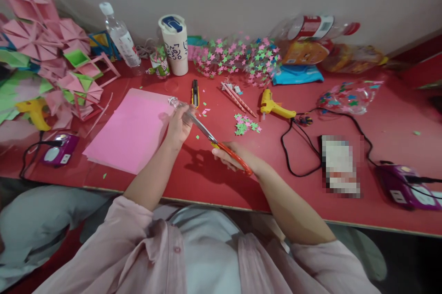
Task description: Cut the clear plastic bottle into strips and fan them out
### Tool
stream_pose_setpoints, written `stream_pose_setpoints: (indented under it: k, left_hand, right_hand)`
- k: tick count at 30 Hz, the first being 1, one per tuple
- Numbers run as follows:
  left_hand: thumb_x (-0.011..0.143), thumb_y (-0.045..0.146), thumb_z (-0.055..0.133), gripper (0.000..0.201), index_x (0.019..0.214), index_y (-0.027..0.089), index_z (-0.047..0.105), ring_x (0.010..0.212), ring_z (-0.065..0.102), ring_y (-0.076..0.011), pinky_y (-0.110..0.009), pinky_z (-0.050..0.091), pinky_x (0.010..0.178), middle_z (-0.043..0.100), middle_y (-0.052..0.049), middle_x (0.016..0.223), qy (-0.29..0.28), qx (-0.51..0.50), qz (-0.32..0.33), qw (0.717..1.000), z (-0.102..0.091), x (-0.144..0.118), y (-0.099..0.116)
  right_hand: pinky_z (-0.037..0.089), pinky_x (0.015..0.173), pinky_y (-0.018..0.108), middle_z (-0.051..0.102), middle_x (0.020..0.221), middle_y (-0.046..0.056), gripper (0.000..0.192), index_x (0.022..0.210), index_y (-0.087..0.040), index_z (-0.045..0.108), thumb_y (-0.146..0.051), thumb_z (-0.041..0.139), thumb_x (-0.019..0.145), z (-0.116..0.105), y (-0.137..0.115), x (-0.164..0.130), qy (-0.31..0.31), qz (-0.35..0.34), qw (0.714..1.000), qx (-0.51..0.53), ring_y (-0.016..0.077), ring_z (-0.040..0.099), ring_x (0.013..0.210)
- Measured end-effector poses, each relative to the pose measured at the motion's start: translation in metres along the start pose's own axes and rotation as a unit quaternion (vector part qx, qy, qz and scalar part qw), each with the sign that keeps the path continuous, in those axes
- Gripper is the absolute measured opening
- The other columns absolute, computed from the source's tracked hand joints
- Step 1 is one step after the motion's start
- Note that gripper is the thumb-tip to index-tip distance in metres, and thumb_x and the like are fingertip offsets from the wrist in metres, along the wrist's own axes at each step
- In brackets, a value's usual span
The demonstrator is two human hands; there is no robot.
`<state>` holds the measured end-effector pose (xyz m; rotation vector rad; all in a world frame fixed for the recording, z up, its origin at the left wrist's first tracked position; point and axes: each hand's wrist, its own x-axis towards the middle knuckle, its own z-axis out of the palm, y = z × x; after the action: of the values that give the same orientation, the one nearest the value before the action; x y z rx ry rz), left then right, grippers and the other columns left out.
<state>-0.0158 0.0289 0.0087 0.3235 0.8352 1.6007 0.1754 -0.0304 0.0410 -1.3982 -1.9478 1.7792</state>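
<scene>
My left hand (178,126) holds a small clear plastic bottle piece (177,104) just above the red table (207,179). My right hand (230,158) grips orange-handled scissors (221,147), whose blades point up-left and meet the clear piece at my left hand. A stack of pink paper (129,130) lies just left of my left hand. Small green and pink paper stars (246,124) are scattered beyond the scissors.
A yellow glue gun (274,107) with a black cord, a utility knife (195,93), pink sticks (238,96), a white tumbler (174,43), a water bottle (120,38) and star-covered bottles (238,57) lie behind. Folded pink and green paper shapes (41,54) pile at the left. Purple power strips (405,187) sit on both sides.
</scene>
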Motion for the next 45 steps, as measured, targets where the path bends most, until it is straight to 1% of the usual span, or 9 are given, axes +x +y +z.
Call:
stream_pose_setpoints:
  k: [3,10,17,22,25,30,35,40,45]
  left_hand:
    - [0.07,0.012,0.067,0.016,0.074,0.019,0.053,0.059,0.058,-0.0063,-0.02,0.047,0.059,0.064,0.002,0.069,-0.009,-0.005,0.003,1.0,-0.001,0.0,-0.001]
    - [0.069,0.011,0.066,0.014,0.074,0.018,0.054,0.055,0.058,-0.0049,-0.017,0.047,0.056,0.065,0.003,0.067,0.006,-0.011,0.009,1.0,0.001,-0.001,0.002]
    - [0.071,0.008,0.062,0.014,0.074,0.019,0.053,0.054,0.058,-0.0053,-0.018,0.048,0.058,0.067,0.003,0.066,-0.03,0.007,0.044,0.999,0.0,-0.002,0.0]
    - [0.072,0.007,0.059,0.015,0.076,0.02,0.053,0.055,0.058,-0.0062,-0.021,0.048,0.061,0.067,0.003,0.068,-0.054,0.024,0.058,0.997,-0.004,0.001,-0.002]
    - [0.072,0.007,0.059,0.016,0.077,0.02,0.052,0.055,0.057,-0.0067,-0.022,0.047,0.06,0.066,0.004,0.069,-0.074,0.028,0.065,0.995,-0.007,0.004,-0.002]
    - [0.071,0.007,0.059,0.019,0.079,0.021,0.05,0.055,0.056,-0.0064,-0.022,0.046,0.059,0.064,0.005,0.071,-0.091,0.036,0.073,0.993,-0.009,0.006,0.001]
    - [0.07,0.007,0.06,0.02,0.079,0.021,0.05,0.054,0.054,-0.0058,-0.021,0.044,0.057,0.063,0.005,0.07,-0.08,0.056,0.065,0.993,-0.008,0.007,0.004]
    - [0.068,0.009,0.067,0.024,0.079,0.022,0.05,0.055,0.056,-0.0063,-0.021,0.045,0.056,0.064,0.005,0.072,-0.125,0.073,0.039,0.989,-0.006,0.004,0.0]
    - [0.066,0.012,0.07,0.028,0.08,0.022,0.048,0.055,0.056,-0.0064,-0.022,0.046,0.057,0.064,0.005,0.073,-0.131,0.076,0.033,0.988,-0.005,0.001,-0.002]
  right_hand:
    - [0.036,0.039,0.022,0.043,0.047,-0.007,0.055,0.07,-0.02,0.049,-0.075,0.053,0.071,0.001,-0.002,-0.001,0.007,0.003,1.0,0.005,0.008,0.043,0.036]
    - [0.036,0.039,0.021,0.042,0.045,-0.008,0.056,0.069,-0.019,0.05,-0.075,0.053,0.071,0.002,-0.003,-0.002,0.013,0.004,1.0,0.012,0.0071,0.042,0.035]
    - [0.037,0.041,0.021,0.042,0.042,-0.008,0.057,0.069,-0.018,0.052,-0.075,0.052,0.073,0.003,-0.005,-0.001,0.016,0.005,1.0,0.011,0.0068,0.042,0.033]
    - [0.039,0.038,0.021,0.041,0.038,-0.009,0.056,0.066,-0.019,0.05,-0.074,0.051,0.075,0.007,-0.001,0.003,0.025,0.038,0.999,0.027,0.0071,0.041,0.03]
    - [0.038,0.036,0.02,0.039,0.037,-0.009,0.055,0.064,-0.02,0.049,-0.073,0.051,0.077,0.01,-0.001,0.004,0.056,0.043,0.997,0.026,0.0065,0.039,0.028]
    - [0.033,0.032,0.02,0.037,0.036,-0.009,0.054,0.062,-0.02,0.047,-0.072,0.056,0.074,0.011,-0.002,0.005,0.052,0.068,0.996,0.01,0.0069,0.039,0.025]
    - [0.032,0.031,0.019,0.038,0.038,-0.009,0.055,0.062,-0.019,0.049,-0.073,0.056,0.073,0.011,0.002,0.004,0.07,0.042,0.996,0.023,0.006,0.038,0.027]
    - [0.037,0.035,0.019,0.042,0.044,-0.008,0.054,0.067,-0.018,0.053,-0.071,0.051,0.077,0.01,0.004,0.003,0.065,0.017,0.998,0.014,0.0065,0.043,0.031]
    - [0.035,0.034,0.019,0.04,0.041,-0.008,0.054,0.064,-0.019,0.05,-0.071,0.051,0.078,0.012,0.001,0.003,0.082,0.031,0.996,0.019,0.0058,0.04,0.028]
